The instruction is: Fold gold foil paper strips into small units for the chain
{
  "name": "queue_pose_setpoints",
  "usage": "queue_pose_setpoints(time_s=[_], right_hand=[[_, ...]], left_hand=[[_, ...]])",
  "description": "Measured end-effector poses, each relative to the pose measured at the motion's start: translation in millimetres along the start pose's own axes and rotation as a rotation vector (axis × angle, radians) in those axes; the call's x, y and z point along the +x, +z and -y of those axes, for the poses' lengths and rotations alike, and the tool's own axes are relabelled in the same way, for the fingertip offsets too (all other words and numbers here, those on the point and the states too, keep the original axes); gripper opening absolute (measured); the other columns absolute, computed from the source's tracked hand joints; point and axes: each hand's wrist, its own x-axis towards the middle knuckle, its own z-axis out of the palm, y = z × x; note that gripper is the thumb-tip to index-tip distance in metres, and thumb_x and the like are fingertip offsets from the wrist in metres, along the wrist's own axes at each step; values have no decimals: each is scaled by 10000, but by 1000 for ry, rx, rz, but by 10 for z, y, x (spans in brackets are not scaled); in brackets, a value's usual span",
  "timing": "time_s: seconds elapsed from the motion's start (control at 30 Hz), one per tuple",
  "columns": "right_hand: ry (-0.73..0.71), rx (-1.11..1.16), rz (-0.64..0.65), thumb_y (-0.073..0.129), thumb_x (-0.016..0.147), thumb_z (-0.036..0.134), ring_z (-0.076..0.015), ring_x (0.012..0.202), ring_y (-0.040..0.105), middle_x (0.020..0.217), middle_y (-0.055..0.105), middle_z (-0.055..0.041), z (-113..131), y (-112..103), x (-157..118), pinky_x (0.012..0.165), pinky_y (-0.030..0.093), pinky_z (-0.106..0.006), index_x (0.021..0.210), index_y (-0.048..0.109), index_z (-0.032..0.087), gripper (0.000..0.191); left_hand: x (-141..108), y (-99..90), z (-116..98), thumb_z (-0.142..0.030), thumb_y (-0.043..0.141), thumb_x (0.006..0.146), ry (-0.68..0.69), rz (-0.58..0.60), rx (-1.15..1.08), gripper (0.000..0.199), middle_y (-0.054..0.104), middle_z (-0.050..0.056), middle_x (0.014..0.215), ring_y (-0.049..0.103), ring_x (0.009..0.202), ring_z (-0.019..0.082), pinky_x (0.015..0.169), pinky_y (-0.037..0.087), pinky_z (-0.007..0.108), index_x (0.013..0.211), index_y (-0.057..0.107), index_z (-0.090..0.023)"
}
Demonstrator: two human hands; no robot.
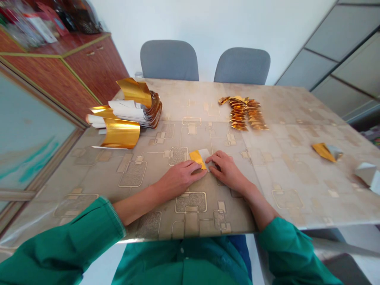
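A small piece of gold-and-white foil paper (197,159) lies folded on the tabletop in front of me. My left hand (179,180) presses its fingertips on the gold side, and my right hand (227,171) holds the white edge from the other side. Farther left stand stacks of curled gold-backed white sheets (124,114). A heap of small folded gold pieces (243,114) lies ahead. To the right sit a loose gold-and-silver folded piece (326,152) and a whitish folded piece (366,176), which the frame edge cuts off.
The patterned beige table (285,186) has a glossy cover. Two grey chairs (169,59) stand beyond its far edge. A reddish wooden cabinet (95,67) with clutter on top stands at the left, beside a glass panel (32,134). Grey panels (335,51) line the right.
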Motion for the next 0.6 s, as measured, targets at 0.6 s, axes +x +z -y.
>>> queue_pose_setpoints(time_s=[0.6], right_hand=[[-286,-64,29,587,953,281,-205,937,538,997,643,-51,-41,-103,-139,840,429,-386,1077,734,306,194]], left_hand=[[-25,83,31,-192,417,1025,-64,-205,-17,272,698,85,1096,631,1024,196,893,525,348,1108,672,-150]])
